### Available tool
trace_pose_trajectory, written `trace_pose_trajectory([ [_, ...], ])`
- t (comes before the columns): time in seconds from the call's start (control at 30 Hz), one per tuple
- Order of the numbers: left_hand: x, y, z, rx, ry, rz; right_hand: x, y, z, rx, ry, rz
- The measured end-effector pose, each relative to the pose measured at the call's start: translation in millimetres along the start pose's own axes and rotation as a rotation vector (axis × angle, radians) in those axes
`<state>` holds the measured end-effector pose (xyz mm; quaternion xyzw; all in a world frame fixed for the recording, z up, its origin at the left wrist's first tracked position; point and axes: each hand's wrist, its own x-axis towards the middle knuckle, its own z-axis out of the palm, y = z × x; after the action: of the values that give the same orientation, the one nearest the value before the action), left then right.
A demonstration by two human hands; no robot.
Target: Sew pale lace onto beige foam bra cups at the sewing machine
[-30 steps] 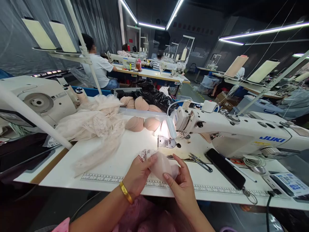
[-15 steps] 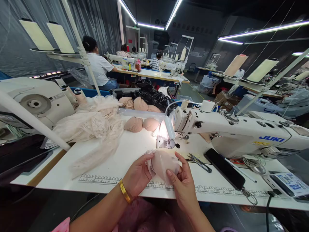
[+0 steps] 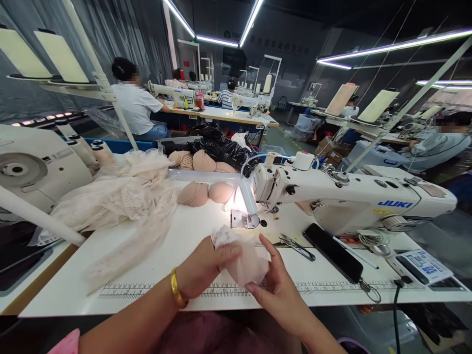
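Note:
A pale beige moulded cup with sheer lace fabric (image 3: pixel 245 263) is held between my hands, just above the front of the white table (image 3: pixel 177 246). My left hand (image 3: pixel 206 263) has its thumb over the cup's left side, bunching lace at the top. My right hand (image 3: pixel 276 285) grips the right side, its thumb at the lower edge and forefinger raised. Right behind the cup is the needle plate (image 3: pixel 245 220) of a JUKI sewing machine (image 3: pixel 346 196), lit by a small lamp (image 3: pixel 248 195). Stacked beige cups (image 3: pixel 193 193) lie behind to the left.
Sheer lace fabric (image 3: pixel 121 196) is heaped on the left. Thread snips (image 3: pixel 298 247), a black phone (image 3: pixel 333 253) and a power strip (image 3: pixel 407 273) lie to the right. A printed ruler runs along the front edge. Other people sit at machines farther back.
The left thumb has moved over the cup's face, and the lace is now gathered at the cup's top. The camera view has turned slightly to the right.

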<state>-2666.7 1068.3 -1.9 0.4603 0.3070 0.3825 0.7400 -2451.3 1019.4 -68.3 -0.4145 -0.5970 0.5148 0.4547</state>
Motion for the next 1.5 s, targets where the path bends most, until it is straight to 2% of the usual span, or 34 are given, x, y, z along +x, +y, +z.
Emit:
trace_pose_trajectory([
  [0.07,-2,15,-4.4,0.413,-0.332,0.124,11,-4,-21,-0.375,-0.053,-0.235],
  [0.13,6,25,-8.4,0.895,-0.613,0.321,33,-7,-41,-0.725,-0.138,-0.499],
  [0.17,15,28,-10.8,1.110,-0.686,0.430,47,-8,-49,-0.816,-0.178,-0.575],
  [0.2,26,30,-13.9,1.282,-0.710,0.532,62,-8,-55,-0.899,-0.215,-0.633],
  [0.23,38,30,-17.7,1.407,-0.700,0.610,77,-7,-60,-1.019,-0.251,-0.705],
  [0.3,65,27,-27.6,1.535,-0.681,0.669,101,-4,-65,-1.194,-0.262,-0.780],
  [0.37,86,23,-38.1,1.561,-0.690,0.659,114,1,-68,-1.248,-0.234,-0.750],
  [0.47,99,18,-48.2,1.560,-0.670,0.615,115,9,-73,-1.155,-0.214,-0.648],
  [0.6,96,17,-48.7,1.525,-0.626,0.627,110,13,-82,-1.077,-0.197,-0.634],
  [0.77,97,18,-47.5,1.511,-0.612,0.632,112,12,-83,-1.109,-0.169,-0.593],
  [1.03,98,18,-52.0,1.475,-0.620,0.587,110,14,-81,-1.114,-0.154,-0.622],
  [1.2,98,18,-52.9,1.462,-0.633,0.554,110,15,-80,-1.097,-0.131,-0.687],
  [1.5,99,17,-53.1,1.516,-0.599,0.611,109,14,-79,-1.102,-0.122,-0.697],
])
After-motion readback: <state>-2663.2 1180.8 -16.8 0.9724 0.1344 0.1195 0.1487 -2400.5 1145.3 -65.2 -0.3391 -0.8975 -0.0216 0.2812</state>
